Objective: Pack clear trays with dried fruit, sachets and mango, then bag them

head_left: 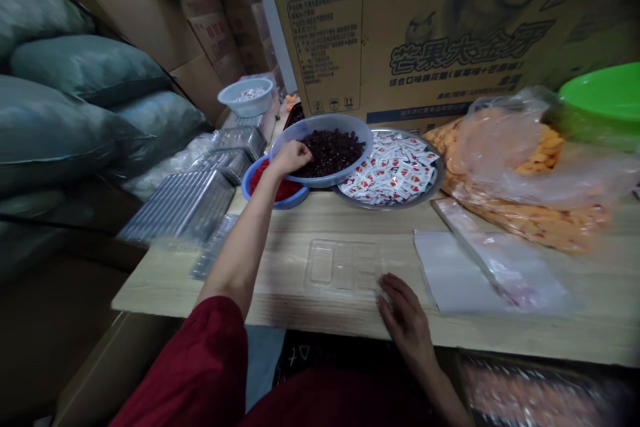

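My left hand (pixel 293 157) reaches out with bunched fingers at the rim of a translucent bowl (pixel 325 180) full of dark dried berries (pixel 333 153). Whether those fingers hold anything is hidden. Under that bowl's near edge sits a blue bowl (pixel 280 203) with something red inside. To the right, a steel tray (pixel 400 203) bears several white-and-red sachets (pixel 390 170). My right hand (pixel 405 320) rests open on the wooden table (pixel 300 300), with its fingertips beside a clear plastic compartment tray (pixel 340 265).
Stacked clear plastic trays (pixel 180 207) lie left of the bowls, before grey sacks (pixel 85 70). A bag of orange snacks (pixel 525 173), flat clear bags (pixel 490 267) and a green basin (pixel 605 97) occupy the right. A printed carton (pixel 400 33) stands behind.
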Available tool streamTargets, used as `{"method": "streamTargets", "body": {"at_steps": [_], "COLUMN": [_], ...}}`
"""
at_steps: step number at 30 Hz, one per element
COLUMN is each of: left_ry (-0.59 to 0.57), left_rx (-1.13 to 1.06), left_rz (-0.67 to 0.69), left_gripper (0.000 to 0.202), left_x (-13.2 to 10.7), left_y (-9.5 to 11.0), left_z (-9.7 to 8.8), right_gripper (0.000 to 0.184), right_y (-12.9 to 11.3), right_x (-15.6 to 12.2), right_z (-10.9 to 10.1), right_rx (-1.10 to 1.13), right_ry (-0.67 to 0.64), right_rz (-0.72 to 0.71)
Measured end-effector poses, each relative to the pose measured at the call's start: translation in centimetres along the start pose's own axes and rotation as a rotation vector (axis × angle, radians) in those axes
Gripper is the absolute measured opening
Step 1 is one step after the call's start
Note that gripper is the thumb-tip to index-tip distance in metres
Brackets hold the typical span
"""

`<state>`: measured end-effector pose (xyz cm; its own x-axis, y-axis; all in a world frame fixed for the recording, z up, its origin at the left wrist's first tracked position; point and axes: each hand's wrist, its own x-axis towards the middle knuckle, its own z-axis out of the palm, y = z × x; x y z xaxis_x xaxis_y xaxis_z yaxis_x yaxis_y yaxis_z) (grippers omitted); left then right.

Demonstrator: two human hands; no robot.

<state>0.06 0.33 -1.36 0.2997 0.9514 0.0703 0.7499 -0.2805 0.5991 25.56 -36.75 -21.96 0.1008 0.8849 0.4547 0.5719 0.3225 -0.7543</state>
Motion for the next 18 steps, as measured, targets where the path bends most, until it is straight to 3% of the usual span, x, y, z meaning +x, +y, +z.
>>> {"method": "streamTargets", "body": {"at_steps": [4,7,10,13,18], "left_ry": [0.01,-0.018,-0.089,-0.177,-0.188], "left_rx": [-0.581,-0.762,-0.845,-0.817,-0.44], "left_rz": [-0.032,0.048,0.12,0.15,0.381], "left_gripper": [0.027,0.038,0.041,0.038,0.021], "left_x": [-1.4,-3.6,-6.9,-10.8,-17.0], "left_y": [-0.2,1.3,3.7,5.7,6.3], "left_z": [-1.3,-1.9,-0.7,3.0,12.7], "right_gripper": [0.035,0.033,0.033,0.03,0.029], "right_y": [0.4,0.5,0.1,-0.7,-1.7], "right_x": [-0.3,-0.2,0.1,0.5,1.0], "right_z": [0.3,0.4,0.2,-0.1,-0.6], "right_rx": [-0.012,-0.014,-0.005,0.011,0.042], "right_ry": [0.015,0.027,0.014,0.015,0.016], "right_rz": [-0.007,-0.017,0.008,0.038,0.068]}}
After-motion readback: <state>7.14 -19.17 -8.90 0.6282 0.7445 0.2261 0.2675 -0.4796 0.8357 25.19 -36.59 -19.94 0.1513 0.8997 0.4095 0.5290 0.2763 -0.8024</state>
